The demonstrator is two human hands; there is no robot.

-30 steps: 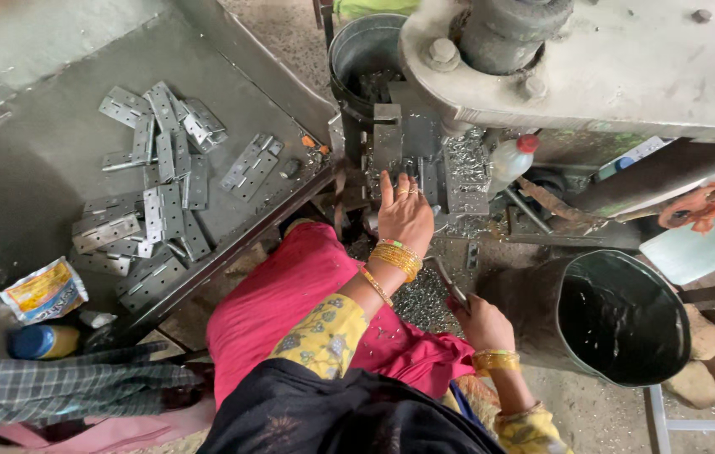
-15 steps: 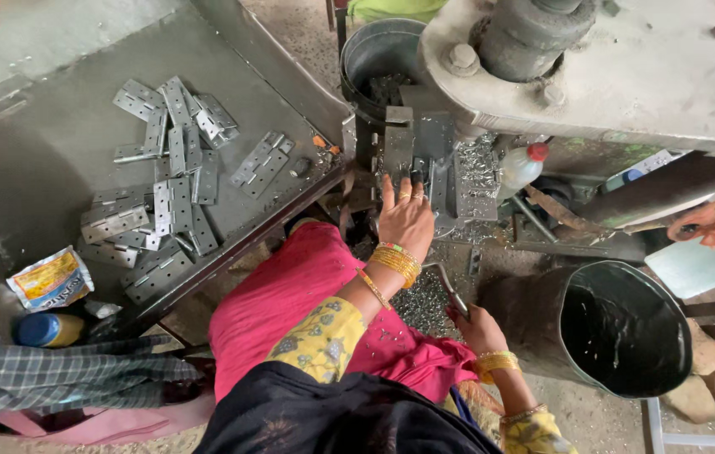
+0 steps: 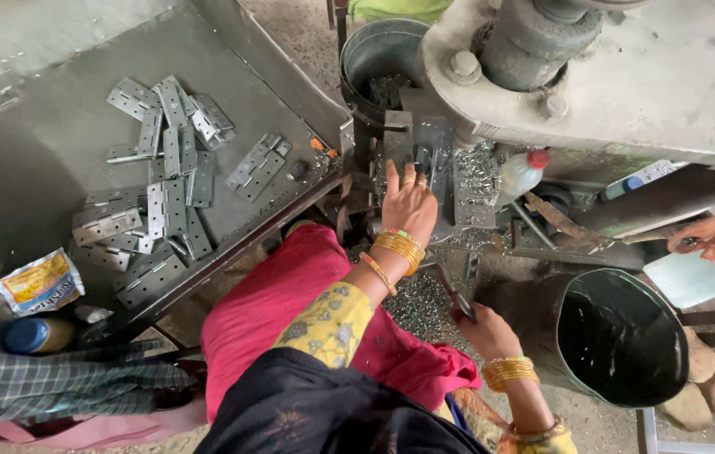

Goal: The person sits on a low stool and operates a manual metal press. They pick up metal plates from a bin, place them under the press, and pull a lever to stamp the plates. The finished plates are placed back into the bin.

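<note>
The left hand (image 3: 409,204) lies fingers spread and flat on the metal plate (image 3: 425,160) in the press machine (image 3: 626,76), far of the pink lap. The right hand (image 3: 485,330) is closed around a thin metal lever (image 3: 450,290), near right, beside a black bucket (image 3: 622,336). Hinge plates (image 3: 164,193) lie heaped on the counter (image 3: 21,168) at left.

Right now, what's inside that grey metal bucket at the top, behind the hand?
The grey bucket holds a heap of small dark metal bits near its bottom. The machine's body covers its right side, so the rest of what it holds cannot be seen. The left hand rests below it.
</note>
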